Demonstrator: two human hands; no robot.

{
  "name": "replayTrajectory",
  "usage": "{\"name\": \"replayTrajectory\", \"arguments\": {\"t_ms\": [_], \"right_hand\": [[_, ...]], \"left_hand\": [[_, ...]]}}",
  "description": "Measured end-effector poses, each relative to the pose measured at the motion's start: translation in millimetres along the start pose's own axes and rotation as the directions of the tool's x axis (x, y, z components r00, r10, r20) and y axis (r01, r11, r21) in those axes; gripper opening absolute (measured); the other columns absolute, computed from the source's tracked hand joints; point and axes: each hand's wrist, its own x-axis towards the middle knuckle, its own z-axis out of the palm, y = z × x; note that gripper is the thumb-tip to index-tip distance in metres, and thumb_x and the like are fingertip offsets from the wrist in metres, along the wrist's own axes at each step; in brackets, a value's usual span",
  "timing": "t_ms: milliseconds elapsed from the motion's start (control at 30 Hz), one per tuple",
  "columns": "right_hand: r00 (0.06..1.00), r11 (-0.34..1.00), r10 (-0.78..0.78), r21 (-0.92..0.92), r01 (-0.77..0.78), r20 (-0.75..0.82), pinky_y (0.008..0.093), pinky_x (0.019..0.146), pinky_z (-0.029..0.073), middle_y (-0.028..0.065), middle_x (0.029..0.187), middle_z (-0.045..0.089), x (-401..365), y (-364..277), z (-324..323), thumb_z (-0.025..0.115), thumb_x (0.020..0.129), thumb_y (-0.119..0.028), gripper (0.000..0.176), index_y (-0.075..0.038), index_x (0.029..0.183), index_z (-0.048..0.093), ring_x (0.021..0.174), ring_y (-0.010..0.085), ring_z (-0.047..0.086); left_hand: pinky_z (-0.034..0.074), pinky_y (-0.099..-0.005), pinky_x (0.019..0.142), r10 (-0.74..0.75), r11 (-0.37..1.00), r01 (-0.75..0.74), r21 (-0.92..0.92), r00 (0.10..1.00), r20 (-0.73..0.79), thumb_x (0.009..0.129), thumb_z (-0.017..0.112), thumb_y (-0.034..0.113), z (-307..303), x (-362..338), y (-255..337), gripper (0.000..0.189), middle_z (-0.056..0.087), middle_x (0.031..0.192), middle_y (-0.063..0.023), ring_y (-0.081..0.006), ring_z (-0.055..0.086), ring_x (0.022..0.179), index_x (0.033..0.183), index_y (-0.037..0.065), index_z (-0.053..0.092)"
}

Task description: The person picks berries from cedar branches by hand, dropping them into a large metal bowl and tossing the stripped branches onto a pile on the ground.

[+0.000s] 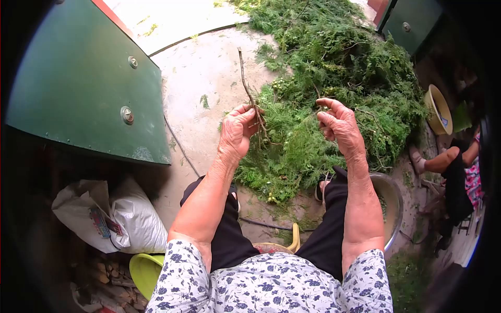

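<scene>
A thin, mostly bare brown branch [243, 75] stands up from my left hand [238, 130], whose fingers and thumb are closed around its lower, forked end. My right hand [342, 128] is apart from it, over the heap of feathery green conifer cuttings [334, 57]. Its fingers are curled, with thumb and forefinger near each other. Whatever may be between them is too small to make out. Beside my right leg is a metal basin [394, 208], partly hidden by my forearm, with small pale green bits inside.
Green metal doors [88, 88] flank the doorway. White sacks [138, 219], a lime-green basin [143, 274] and split firewood [112, 276] are at left. At right, another person's leg [443, 159] is near a yellow basin [436, 109]. A dark cable [182, 146] crosses the floor.
</scene>
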Motion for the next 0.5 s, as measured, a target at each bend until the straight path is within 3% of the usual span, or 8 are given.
{"name": "replayTrajectory", "arguments": {"t_ms": [100,167,200,233,300,333,500], "right_hand": [[0.992,0.999,0.013,0.048,-0.007,-0.124,0.0155,0.039,0.032,-0.0034,0.067,0.054,3,6,-8,0.059,0.087,-0.019,0.020,-0.002,0.099,0.062,0.048,0.0020,0.045],[0.988,0.976,-0.052,0.200,0.081,-0.148,0.0151,0.042,0.034,-0.0021,0.072,0.055,8,16,-17,0.057,0.089,-0.025,0.025,-0.002,0.098,0.062,0.053,0.0026,0.048],[0.995,0.953,-0.036,0.298,0.062,-0.092,0.0172,0.050,0.041,0.0031,0.082,0.057,8,21,-27,0.054,0.090,-0.032,0.035,0.001,0.101,0.060,0.065,0.0075,0.054],[0.992,0.956,-0.036,0.284,0.069,-0.122,0.0172,0.050,0.041,0.0031,0.082,0.057,4,19,-29,0.054,0.090,-0.032,0.035,0.001,0.101,0.060,0.065,0.0075,0.054],[0.994,0.808,0.055,0.589,0.009,-0.090,0.0249,0.060,0.050,0.0086,0.087,0.058,-5,12,-28,0.053,0.089,-0.035,0.042,0.005,0.102,0.056,0.074,0.0156,0.059],[0.998,0.791,0.042,0.612,-0.003,-0.049,0.0307,0.068,0.052,0.0119,0.090,0.058,-7,15,-34,0.050,0.090,-0.037,0.046,0.006,0.105,0.053,0.083,0.0211,0.060],[0.982,0.772,0.112,0.636,0.012,-0.155,0.0289,0.065,0.052,0.0099,0.087,0.058,-16,20,-37,0.054,0.090,-0.029,0.036,0.005,0.103,0.054,0.078,0.0188,0.060]], "left_hand": [[0.047,-0.0267,0.068,0.101,0.989,-0.095,-0.113,0.994,0.051,0.087,0.052,0.008,3,3,17,0.011,0.062,0.083,-0.0038,-0.0137,0.058,0.076,0.096,0.004,0.056],[0.046,-0.0253,0.068,0.130,0.983,-0.127,-0.131,0.991,0.017,0.088,0.051,0.009,4,7,24,0.011,0.062,0.082,-0.0041,-0.0130,0.058,0.075,0.095,0.003,0.057],[0.047,-0.0282,0.071,0.122,0.981,-0.114,-0.159,0.992,0.042,0.088,0.050,0.009,-1,11,24,0.011,0.062,0.083,-0.0053,-0.0157,0.059,0.076,0.095,0.003,0.057],[0.049,-0.0312,0.073,0.110,0.976,-0.095,-0.194,0.991,0.070,0.089,0.050,0.009,-8,16,21,0.012,0.063,0.084,-0.0065,-0.0185,0.060,0.077,0.095,0.003,0.058],[0.046,-0.0271,0.070,0.049,0.978,-0.046,-0.204,0.999,0.008,0.088,0.051,0.009,-9,16,12,0.010,0.062,0.083,-0.0051,-0.0156,0.058,0.075,0.094,0.004,0.057],[0.046,-0.0273,0.070,0.018,0.976,-0.019,-0.219,1.000,-0.007,0.088,0.051,0.010,-11,13,6,0.010,0.062,0.083,-0.0052,-0.0157,0.058,0.076,0.094,0.004,0.057],[0.046,-0.0275,0.070,-0.008,0.982,0.013,-0.191,1.000,0.029,0.088,0.051,0.010,4,6,-2,0.010,0.062,0.083,-0.0055,-0.0158,0.057,0.075,0.094,0.004,0.057]]}}
